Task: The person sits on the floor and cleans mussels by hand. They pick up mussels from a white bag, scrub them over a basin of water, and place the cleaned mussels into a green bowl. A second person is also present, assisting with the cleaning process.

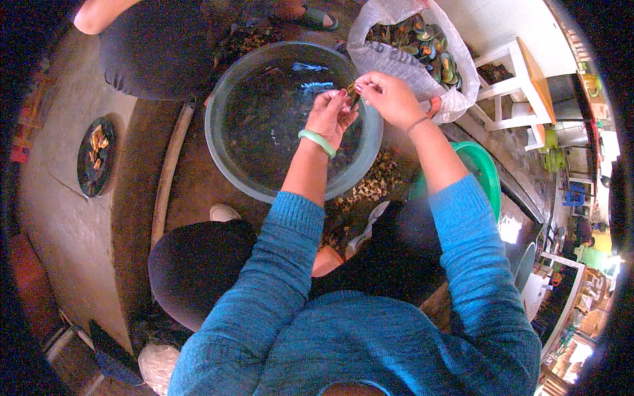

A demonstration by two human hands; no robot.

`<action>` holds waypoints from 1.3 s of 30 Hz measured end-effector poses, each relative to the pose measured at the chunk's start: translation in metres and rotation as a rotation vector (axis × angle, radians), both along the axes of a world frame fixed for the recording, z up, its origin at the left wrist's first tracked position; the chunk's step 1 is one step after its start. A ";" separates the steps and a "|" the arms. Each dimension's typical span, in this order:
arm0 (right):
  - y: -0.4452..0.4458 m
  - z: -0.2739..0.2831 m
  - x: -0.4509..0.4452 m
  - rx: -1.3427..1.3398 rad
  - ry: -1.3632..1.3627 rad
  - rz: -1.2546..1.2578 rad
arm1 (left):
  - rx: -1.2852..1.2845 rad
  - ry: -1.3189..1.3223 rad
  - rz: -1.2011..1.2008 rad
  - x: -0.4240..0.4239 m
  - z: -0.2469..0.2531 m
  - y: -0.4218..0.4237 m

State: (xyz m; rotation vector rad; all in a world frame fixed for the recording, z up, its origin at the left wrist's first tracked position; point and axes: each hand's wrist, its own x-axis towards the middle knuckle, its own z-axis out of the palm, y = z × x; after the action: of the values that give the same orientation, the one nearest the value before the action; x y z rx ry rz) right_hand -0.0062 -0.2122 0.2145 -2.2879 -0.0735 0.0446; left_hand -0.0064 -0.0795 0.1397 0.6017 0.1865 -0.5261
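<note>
Over the right side of a large round plastic tub [292, 193], both my hands meet around a small dark mussel [355, 99]. My left hand [333, 115], with a pale green bangle at the wrist, holds the mussel from the left. The fingertips of my right hand [389, 99] pinch at its upper end. The tub's inside is dark, and its contents are hard to make out. An open woven plastic sack [396, 67] stands just beyond my right hand, with many green-lipped mussels [436, 49] in it.
A green basin [488, 163] lies beside my right forearm. Scattered debris [376, 180] covers the floor near the tub. Another person [153, 54] sits at the upper left. A dark plate with food pieces [94, 171] rests on a ledge at left; a white-legged stool [532, 79] stands at right.
</note>
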 end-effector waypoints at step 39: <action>0.011 0.025 -0.016 -0.628 -0.310 0.177 | 0.464 -0.564 -0.098 0.013 0.012 0.004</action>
State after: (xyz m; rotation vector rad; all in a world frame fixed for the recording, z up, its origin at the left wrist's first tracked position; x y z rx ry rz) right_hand -0.0226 -0.2015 0.2390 -2.8905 -0.4832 -0.2269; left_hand 0.0069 -0.0751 0.1519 1.1911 -0.2661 -0.3888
